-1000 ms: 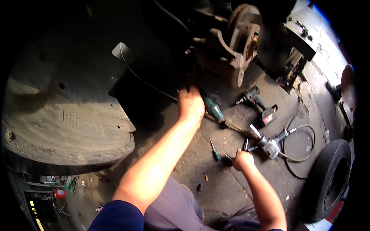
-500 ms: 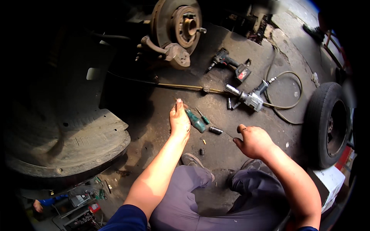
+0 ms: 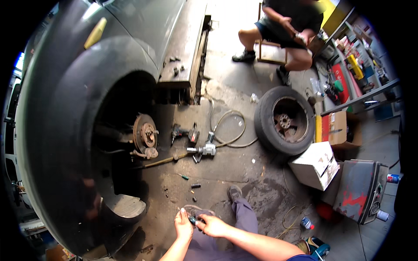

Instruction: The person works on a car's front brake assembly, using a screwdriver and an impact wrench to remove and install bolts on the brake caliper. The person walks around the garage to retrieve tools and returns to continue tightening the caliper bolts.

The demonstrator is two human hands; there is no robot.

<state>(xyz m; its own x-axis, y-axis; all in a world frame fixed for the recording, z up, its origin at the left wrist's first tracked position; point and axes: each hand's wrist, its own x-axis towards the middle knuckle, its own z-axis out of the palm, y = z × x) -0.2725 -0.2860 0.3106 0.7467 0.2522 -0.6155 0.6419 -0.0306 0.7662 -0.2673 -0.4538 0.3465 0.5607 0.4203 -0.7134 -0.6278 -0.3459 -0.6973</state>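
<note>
Low in front of my legs, my two hands are close together. My right hand (image 3: 212, 225) is closed on a dark green-handled screwdriver (image 3: 192, 220), which points toward my left hand. My left hand (image 3: 183, 223) has its fingers closed, thumb up, beside the tool's end; what it holds, if anything, is too small to make out. On the floor beyond my hands lie a small green screwdriver (image 3: 184, 177), a black socket (image 3: 196, 185) and a shorter socket (image 3: 194, 199). Farther off, at the wheel arch, stands a rusty brake disc (image 3: 145, 132).
A cordless impact wrench (image 3: 183, 134) and an air impact wrench (image 3: 203, 150) with a looped hose (image 3: 235, 112) lie on the floor. A wheel (image 3: 266, 126) lies to the right, near boxes (image 3: 315, 165). The car's fender (image 3: 56, 143) fills the left. Another person (image 3: 291, 26) sits ahead.
The view has swung back and right. My hands, apart before, have come together, and the larger green-handled screwdriver is off the floor and in my right hand.
</note>
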